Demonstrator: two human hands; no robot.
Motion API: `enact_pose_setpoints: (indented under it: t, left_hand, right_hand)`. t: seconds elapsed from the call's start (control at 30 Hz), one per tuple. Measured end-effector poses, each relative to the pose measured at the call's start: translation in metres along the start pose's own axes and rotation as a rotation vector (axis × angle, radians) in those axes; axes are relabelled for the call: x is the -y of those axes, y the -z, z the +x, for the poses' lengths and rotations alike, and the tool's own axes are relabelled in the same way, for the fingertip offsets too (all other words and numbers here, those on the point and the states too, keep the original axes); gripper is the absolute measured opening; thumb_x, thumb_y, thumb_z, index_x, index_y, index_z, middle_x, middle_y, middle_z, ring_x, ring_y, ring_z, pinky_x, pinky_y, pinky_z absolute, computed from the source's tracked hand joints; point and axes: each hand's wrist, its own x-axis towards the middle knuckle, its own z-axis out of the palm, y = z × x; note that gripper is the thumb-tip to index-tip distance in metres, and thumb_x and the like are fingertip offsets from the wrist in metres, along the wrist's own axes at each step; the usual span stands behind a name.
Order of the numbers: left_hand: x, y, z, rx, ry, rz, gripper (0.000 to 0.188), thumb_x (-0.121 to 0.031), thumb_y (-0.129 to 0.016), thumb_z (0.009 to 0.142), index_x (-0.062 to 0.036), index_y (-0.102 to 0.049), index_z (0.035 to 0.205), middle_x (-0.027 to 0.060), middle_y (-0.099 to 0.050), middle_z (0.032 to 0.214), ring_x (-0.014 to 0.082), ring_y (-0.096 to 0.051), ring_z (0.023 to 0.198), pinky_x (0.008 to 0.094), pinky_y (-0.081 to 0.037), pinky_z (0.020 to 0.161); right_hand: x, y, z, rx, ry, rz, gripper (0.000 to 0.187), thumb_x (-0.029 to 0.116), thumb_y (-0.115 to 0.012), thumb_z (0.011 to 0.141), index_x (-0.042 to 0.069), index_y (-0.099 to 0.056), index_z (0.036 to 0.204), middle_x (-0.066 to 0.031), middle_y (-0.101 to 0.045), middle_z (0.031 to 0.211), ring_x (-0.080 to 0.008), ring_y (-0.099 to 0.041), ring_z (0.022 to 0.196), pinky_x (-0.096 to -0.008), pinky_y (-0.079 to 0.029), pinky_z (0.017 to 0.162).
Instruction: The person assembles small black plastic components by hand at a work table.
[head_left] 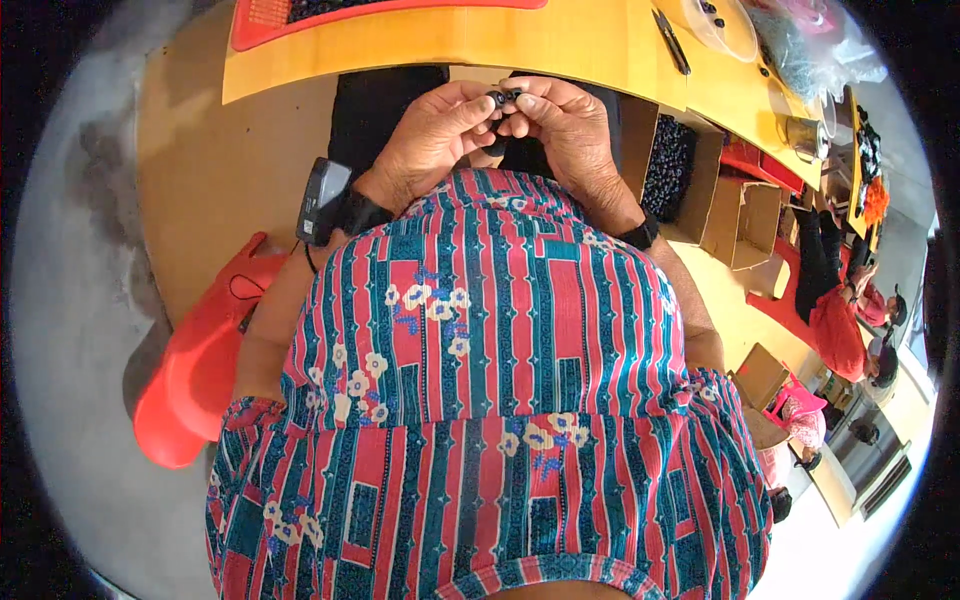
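Both hands meet just below the table's front edge, over my lap. My left hand (432,132) pinches a small black piece (497,99) between thumb and fingers. Against it, my right hand (568,125) pinches another small black piece (514,94). The two pieces look small and rounded, and they touch or nearly touch; whether they are joined I cannot tell. Fingers hide most of both.
A red tray (400,14) of small dark pieces lies on the yellow table (570,40). To the right are a black pen-like tool (671,43), a clear tub (722,30), a metal cup (806,138) and a cardboard box (700,185) of dark pieces. Other people sit at far right.
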Motion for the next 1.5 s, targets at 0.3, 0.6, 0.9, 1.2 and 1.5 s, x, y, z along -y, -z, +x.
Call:
enact_pose_setpoints:
  t: [0.3,0.6,0.9,1.2,1.5]
  left_hand:
    - [0.0,0.003,0.002,-0.006,0.004,0.01,0.014,-0.017,-0.06,0.088,-0.0056,-0.059,0.097,-0.0007,-0.059,0.083,0.0079,-0.054,0.074,0.0234,-0.048,0.071]
    - [0.0,0.003,0.002,-0.011,0.004,0.018,0.015,-0.017,-0.061,0.087,-0.0063,-0.059,0.097,-0.0019,-0.058,0.082,0.0075,-0.054,0.074,0.0235,-0.047,0.072]
    - [0.003,0.006,0.003,-0.029,-0.009,0.045,0.013,-0.015,-0.062,0.086,-0.0065,-0.059,0.096,-0.0021,-0.057,0.083,0.007,-0.053,0.074,0.0241,-0.047,0.072]
    - [0.0,0.0,0.0,-0.097,-0.02,0.105,0.014,-0.016,-0.063,0.085,-0.0061,-0.06,0.094,-0.0016,-0.058,0.083,0.0077,-0.053,0.074,0.0247,-0.047,0.071]
    - [-0.002,-0.006,-0.002,-0.189,-0.012,0.157,0.013,-0.013,-0.061,0.086,-0.0049,-0.061,0.096,-0.0003,-0.06,0.086,0.0083,-0.055,0.075,0.0241,-0.048,0.069]
  right_hand:
    - [0.003,-0.002,0.0,-0.004,0.007,-0.031,0.017,0.0,-0.056,0.085,-0.003,-0.064,0.099,-0.0073,-0.066,0.08,-0.0096,-0.058,0.065,-0.0214,-0.05,0.063]
    - [0.003,0.0,0.001,0.0,0.035,-0.152,0.018,-0.002,-0.056,0.085,-0.002,-0.064,0.1,-0.006,-0.064,0.079,-0.0109,-0.058,0.065,-0.0226,-0.051,0.064]
    - [0.003,0.0,0.001,0.021,0.104,-0.229,0.017,-0.002,-0.056,0.085,-0.002,-0.065,0.099,-0.0058,-0.065,0.081,-0.0091,-0.058,0.066,-0.0215,-0.05,0.064]
    - [0.0,-0.003,0.001,-0.062,0.336,-0.507,0.015,-0.001,-0.06,0.08,0.004,-0.067,0.093,-0.0036,-0.062,0.07,-0.0088,-0.059,0.061,-0.0216,-0.05,0.058]
    - [0.011,-0.008,-0.002,-0.062,0.491,-0.994,0.018,0.0,-0.061,0.078,0.006,-0.066,0.094,-0.006,-0.062,0.078,-0.0104,-0.06,0.06,-0.0216,-0.049,0.057]
